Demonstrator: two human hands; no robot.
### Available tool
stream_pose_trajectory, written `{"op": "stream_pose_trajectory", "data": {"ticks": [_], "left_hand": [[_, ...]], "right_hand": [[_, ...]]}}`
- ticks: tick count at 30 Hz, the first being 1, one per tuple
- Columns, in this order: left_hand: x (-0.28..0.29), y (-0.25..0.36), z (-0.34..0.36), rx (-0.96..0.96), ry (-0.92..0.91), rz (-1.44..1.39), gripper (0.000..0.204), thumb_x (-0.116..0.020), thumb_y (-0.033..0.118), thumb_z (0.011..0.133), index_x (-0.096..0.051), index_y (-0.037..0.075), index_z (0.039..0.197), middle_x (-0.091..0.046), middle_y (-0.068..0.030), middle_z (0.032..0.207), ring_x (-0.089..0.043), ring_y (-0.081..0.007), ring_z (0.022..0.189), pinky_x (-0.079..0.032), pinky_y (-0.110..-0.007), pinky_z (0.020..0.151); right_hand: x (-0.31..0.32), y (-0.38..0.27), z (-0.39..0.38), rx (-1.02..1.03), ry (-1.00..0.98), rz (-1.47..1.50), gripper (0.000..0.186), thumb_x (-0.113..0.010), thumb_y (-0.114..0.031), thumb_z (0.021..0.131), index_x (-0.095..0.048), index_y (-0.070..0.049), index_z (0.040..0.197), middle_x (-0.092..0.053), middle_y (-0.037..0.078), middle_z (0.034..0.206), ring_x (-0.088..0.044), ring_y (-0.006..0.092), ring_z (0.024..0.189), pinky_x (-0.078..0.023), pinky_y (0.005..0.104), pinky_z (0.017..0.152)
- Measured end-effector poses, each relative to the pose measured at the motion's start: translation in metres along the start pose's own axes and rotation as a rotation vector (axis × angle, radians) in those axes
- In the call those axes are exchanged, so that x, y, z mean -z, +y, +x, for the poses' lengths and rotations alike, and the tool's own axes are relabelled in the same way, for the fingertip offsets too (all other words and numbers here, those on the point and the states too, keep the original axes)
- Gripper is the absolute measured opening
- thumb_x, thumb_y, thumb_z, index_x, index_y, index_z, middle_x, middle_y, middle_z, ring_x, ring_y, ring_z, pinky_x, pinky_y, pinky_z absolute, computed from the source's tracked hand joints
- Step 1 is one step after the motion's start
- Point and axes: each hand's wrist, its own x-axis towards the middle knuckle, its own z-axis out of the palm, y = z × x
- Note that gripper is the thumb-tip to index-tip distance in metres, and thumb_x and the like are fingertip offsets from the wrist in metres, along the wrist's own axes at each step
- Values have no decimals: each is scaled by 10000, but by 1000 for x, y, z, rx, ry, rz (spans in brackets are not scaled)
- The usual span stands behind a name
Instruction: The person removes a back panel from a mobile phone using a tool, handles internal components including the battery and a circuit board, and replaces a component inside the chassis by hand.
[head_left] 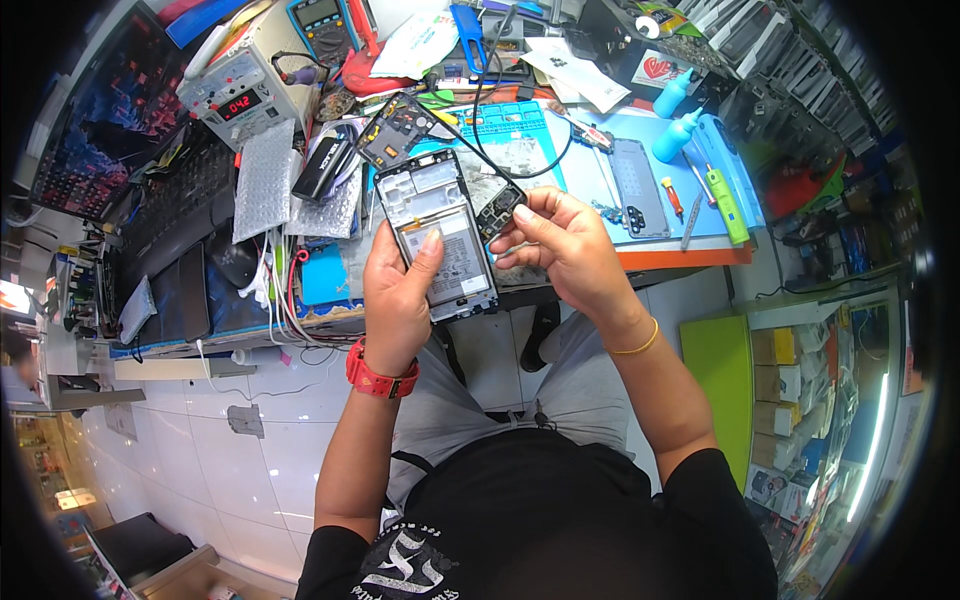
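My left hand point(393, 295) is closed around an opened smartphone body point(452, 262), its thumb pressing on the near left side. The phone's battery and bare metal frame face up, and the phone hangs tilted over the bench's front edge. Between the thumb and fingers of my right hand point(575, 245) is a small black phone part point(498, 212), held close against the phone's right side. Whether the two touch, I cannot tell. Just beyond the phone lies a black inner cover point(397, 132) on the bench. A detached phone back cover point(640, 180) rests farther right.
Light blue squeeze bottles point(676, 138), a red-yellow screwdriver point(671, 196), tweezers point(691, 222) and a green tool point(726, 208) lie at the right. A black cable point(480, 140) loops behind the phone. Bubble-wrap pouches point(264, 182), a power supply point(235, 105) and a multimeter point(322, 25) stand left.
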Motion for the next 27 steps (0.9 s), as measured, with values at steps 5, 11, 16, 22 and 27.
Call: {"op": "stream_pose_trajectory", "data": {"ticks": [5,11,16,22,27], "left_hand": [[4,-5,-4,70,-18,-56,357,-550,81,1037,-477,-12,1374,-654,-124,1240,-648,-186,1110,-544,-352,938],[-2,16,-25,120,-68,-361,502,-470,47,1031,-319,14,1509,-486,-270,1469,-677,-328,1134,-637,-500,861],[-5,29,-37,81,-66,-347,572,-447,55,1026,-226,27,1553,-341,-305,1569,-654,-360,1180,-657,-480,828],[3,20,-29,67,-74,-291,515,-484,62,1024,-295,-17,1497,-503,-265,1431,-693,-339,1091,-649,-494,835],[13,9,-23,96,-49,-174,420,-586,66,1011,-472,-45,1399,-646,-141,1279,-656,-192,1127,-538,-340,975]], "right_hand": [[-7,4,-6,245,159,-394,169,-626,-69,982,-605,32,1115,-673,126,986,-712,201,813,-607,299,675],[-11,12,-7,1075,257,-1315,252,-732,14,800,-626,-18,1026,-657,140,952,-677,281,693,-563,347,582],[-6,17,-4,1138,282,-1360,267,-742,-10,780,-659,-18,1034,-646,113,942,-672,251,669,-539,345,530],[-9,22,-12,1158,206,-1538,284,-750,-38,772,-685,0,1046,-636,76,908,-649,192,623,-462,299,463],[-2,32,-10,1276,191,-1460,264,-738,-18,775,-683,-4,1033,-636,81,909,-687,214,694,-501,307,494]]}}
